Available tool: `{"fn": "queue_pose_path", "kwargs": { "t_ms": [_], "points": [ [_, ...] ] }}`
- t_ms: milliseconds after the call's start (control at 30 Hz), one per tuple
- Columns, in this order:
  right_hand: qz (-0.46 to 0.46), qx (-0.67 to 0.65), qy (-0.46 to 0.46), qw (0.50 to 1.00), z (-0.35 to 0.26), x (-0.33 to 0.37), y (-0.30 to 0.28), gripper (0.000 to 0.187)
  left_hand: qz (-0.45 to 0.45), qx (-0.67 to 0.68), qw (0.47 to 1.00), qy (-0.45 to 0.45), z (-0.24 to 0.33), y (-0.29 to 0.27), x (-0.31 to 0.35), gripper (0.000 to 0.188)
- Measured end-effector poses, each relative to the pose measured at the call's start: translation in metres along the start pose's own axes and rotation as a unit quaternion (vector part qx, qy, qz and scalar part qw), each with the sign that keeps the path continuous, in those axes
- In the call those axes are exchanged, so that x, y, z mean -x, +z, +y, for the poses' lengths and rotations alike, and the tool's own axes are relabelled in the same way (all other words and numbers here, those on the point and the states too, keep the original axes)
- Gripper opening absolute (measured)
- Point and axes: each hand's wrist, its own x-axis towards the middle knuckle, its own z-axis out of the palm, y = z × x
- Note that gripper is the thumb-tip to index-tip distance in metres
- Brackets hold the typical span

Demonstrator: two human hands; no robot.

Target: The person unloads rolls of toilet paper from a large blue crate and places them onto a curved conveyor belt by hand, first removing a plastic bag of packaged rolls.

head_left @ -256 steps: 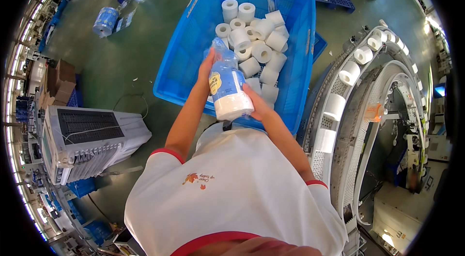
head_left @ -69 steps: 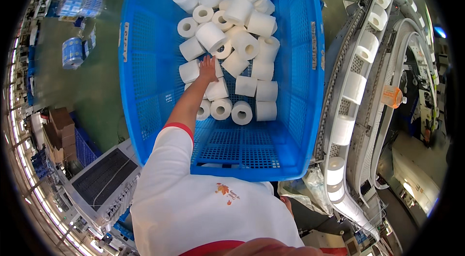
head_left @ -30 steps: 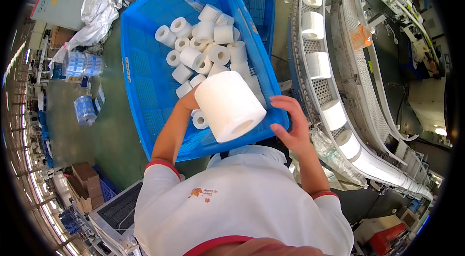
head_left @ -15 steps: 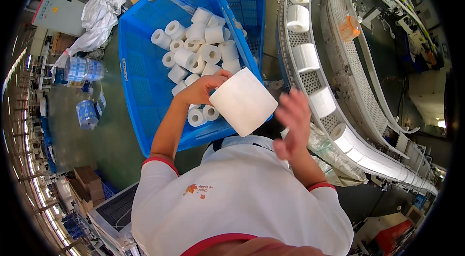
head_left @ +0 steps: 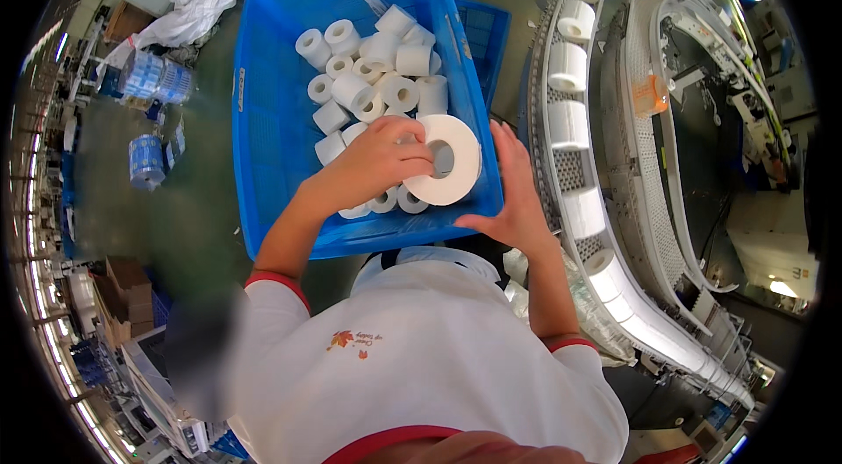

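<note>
A white toilet paper roll is held above the blue crate, its round end with the hollow core turned up toward me. My left hand grips it at its left side, the fingertips at the edge of the core. My right hand is open beside the roll, thumb and fingers spread, over the crate's right rim; whether it touches the roll I cannot tell. Below, several more toilet paper rolls lie jumbled in the blue crate.
To the right, a curved conveyor carries a row of white rolls. An orange-wrapped pack sits on the neighbouring track. A second blue crate stands behind the first. Rolls of blue printed film lie on the floor at left.
The roll has tipped so that its end and core now show instead of its side. My right hand has come in closer to it. The view has shifted slightly.
</note>
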Motion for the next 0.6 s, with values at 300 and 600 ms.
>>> {"fn": "queue_pose_path", "kwargs": {
  "t_ms": [300,600],
  "points": [
    [-0.101,-0.126,0.058,0.985,0.013,-0.016,0.044,0.116,0.005,0.033,0.999,0.017,-0.014,0.011,0.026,0.023],
    [-0.055,0.136,0.110,0.983,0.038,0.017,0.068,0.076,-0.162,0.202,0.919,-0.296,-0.164,0.205,0.116,0.037]
  ]
}}
